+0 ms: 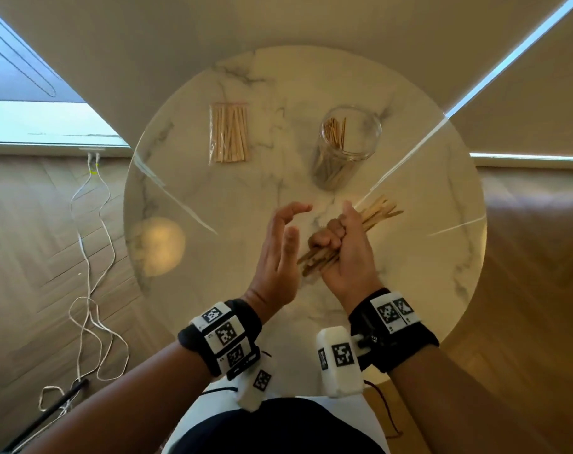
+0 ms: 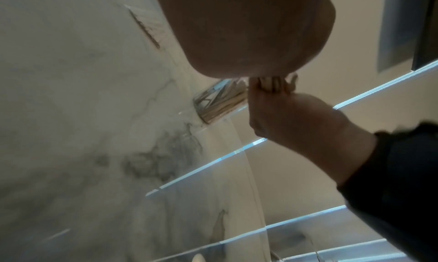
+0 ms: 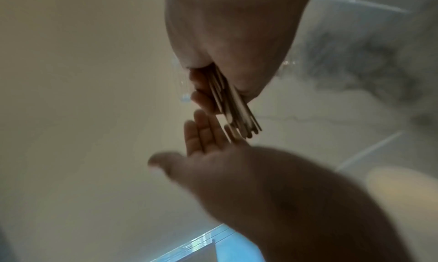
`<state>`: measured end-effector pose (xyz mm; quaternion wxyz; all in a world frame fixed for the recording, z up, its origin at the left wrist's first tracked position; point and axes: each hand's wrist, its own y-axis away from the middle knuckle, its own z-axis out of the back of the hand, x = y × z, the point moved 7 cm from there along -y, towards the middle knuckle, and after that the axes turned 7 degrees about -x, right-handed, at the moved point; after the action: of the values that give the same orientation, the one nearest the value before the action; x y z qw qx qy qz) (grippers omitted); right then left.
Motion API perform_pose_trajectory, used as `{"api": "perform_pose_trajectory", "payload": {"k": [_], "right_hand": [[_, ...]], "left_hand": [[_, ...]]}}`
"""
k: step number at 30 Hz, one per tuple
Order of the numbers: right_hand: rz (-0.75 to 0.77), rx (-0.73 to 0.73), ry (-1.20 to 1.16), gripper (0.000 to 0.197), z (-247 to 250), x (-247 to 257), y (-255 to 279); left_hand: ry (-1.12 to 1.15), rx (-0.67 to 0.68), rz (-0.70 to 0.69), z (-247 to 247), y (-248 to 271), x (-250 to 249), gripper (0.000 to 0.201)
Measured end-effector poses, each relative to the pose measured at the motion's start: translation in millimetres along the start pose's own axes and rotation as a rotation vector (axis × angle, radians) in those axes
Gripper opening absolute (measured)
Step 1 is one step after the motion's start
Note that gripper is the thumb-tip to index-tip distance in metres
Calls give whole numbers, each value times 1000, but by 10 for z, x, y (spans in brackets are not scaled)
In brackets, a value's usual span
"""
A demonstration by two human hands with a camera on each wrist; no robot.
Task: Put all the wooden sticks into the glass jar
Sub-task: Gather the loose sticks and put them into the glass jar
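Observation:
My right hand (image 1: 339,244) grips a bundle of wooden sticks (image 1: 378,211) in a fist above the near middle of the round marble table (image 1: 232,198). The stick ends poke out on both sides of the fist, as the right wrist view shows (image 3: 237,112). My left hand (image 1: 278,244) hovers just left of the bundle, fingers straight and spread, holding nothing. The glass jar (image 1: 347,145) stands beyond the hands, right of centre, with several sticks inside. In the left wrist view the jar (image 2: 220,101) appears behind the right hand (image 2: 291,120).
A clear plastic packet of more wooden sticks (image 1: 229,134) lies on the far left of the table. White cables (image 1: 92,257) trail over the wooden floor at the left. Roller blinds hang behind the table.

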<state>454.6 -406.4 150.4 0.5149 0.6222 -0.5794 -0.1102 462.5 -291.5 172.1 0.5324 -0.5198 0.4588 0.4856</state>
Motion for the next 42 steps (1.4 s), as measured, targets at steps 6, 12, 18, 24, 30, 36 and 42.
{"api": "perform_pose_trajectory", "payload": {"k": [6, 12, 18, 24, 30, 36, 42], "right_hand": [[4, 249, 952, 29, 134, -108, 217], [12, 380, 1150, 16, 29, -118, 290], [34, 468, 1321, 24, -8, -36, 194], [27, 341, 1127, 24, 4, 92, 9], [8, 91, -87, 45, -80, 520, -63], [-84, 63, -52, 50, -95, 228, 130], [245, 142, 235, 51, -364, 1085, -114]], "left_hand": [[-33, 176, -27, 81, -447, -151, 63], [20, 372, 181, -211, -514, -47, 31], [-10, 434, 167, -167, -466, -32, 56], [-20, 384, 114, -121, -435, -8, 96], [-34, 113, -124, -87, -73, -150, 89], [-61, 31, -193, -339, -64, -250, 57], [-183, 12, -174, -246, -698, -153, 41]]}}
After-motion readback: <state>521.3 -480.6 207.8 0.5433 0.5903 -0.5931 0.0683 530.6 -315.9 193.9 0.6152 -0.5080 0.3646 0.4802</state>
